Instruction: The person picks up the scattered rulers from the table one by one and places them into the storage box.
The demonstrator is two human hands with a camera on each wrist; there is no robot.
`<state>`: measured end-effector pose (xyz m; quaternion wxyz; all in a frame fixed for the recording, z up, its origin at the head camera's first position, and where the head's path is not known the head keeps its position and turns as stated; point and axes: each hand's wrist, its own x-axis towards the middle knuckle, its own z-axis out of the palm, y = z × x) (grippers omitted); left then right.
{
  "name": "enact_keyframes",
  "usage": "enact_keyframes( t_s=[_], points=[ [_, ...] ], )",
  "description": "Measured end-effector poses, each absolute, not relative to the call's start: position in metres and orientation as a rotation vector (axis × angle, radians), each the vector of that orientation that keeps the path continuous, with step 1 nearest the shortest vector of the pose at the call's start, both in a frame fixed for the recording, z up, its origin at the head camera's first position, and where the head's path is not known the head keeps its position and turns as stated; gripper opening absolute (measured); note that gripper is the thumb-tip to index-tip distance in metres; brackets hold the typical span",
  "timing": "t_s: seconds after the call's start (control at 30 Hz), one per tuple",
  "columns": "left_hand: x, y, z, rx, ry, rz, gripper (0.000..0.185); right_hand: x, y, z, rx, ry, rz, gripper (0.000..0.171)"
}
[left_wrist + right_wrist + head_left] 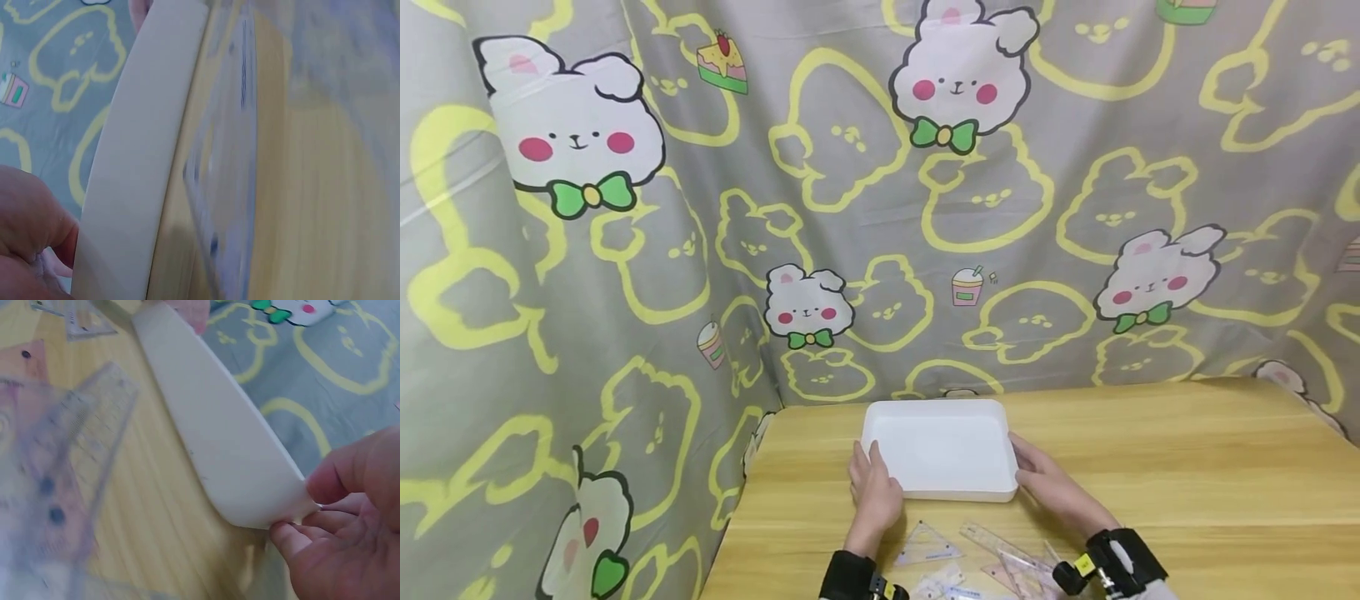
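Note:
A shallow white rectangular tray point(955, 495) sits on the wooden table near the back curtain. My left hand point(877, 498) holds its left end, with the fingers at the side wall; in the left wrist view part of that hand point(28, 231) shows beside the tray wall point(131, 156). At the opposite end, my right hand point(1056, 487) grips the right side. The right wrist view has its thumb and fingers point(331, 478) pinching the tray's corner. Just in front of the tray lie a clear set square point(917, 550) and a clear ruler point(992, 537).
More transparent drawing tools, some pinkish point(31, 359), overlap in a loose pile at the table's front, between and below my forearms. A grey curtain point(865, 233) with rabbit prints hangs behind the table point(1150, 450) and along its left side.

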<state>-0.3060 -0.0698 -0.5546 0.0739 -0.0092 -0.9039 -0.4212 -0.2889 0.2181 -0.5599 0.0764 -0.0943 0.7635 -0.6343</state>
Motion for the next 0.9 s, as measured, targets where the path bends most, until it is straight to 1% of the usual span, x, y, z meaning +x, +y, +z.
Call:
enact_keyframes(
  t_s=[0.23,0.33,0.57,0.8,0.9],
  points=[
    [-0.308,-0.056,-0.558,-0.044,-2.66,-1.381,0.077,-0.291,0.238,-0.565,-0.195,2.162,-2.054,0.081],
    [-0.305,-0.056,-0.56,-0.092,-2.643,-1.399,0.075,-0.289,0.241,-0.567,-0.172,2.141,-2.066,0.08],
    [-0.294,-0.071,-0.569,-0.276,-2.681,-1.509,0.065,-0.278,0.244,-0.575,-0.192,1.995,-2.103,0.079],
    [-0.298,-0.068,-0.559,-0.421,-2.702,-1.679,0.063,-0.283,0.255,-0.57,-0.142,2.103,-2.076,0.078],
    [-0.304,-0.065,-0.554,-0.44,-2.691,-1.682,0.066,-0.287,0.259,-0.563,-0.116,2.174,-2.058,0.077]
  ],
)
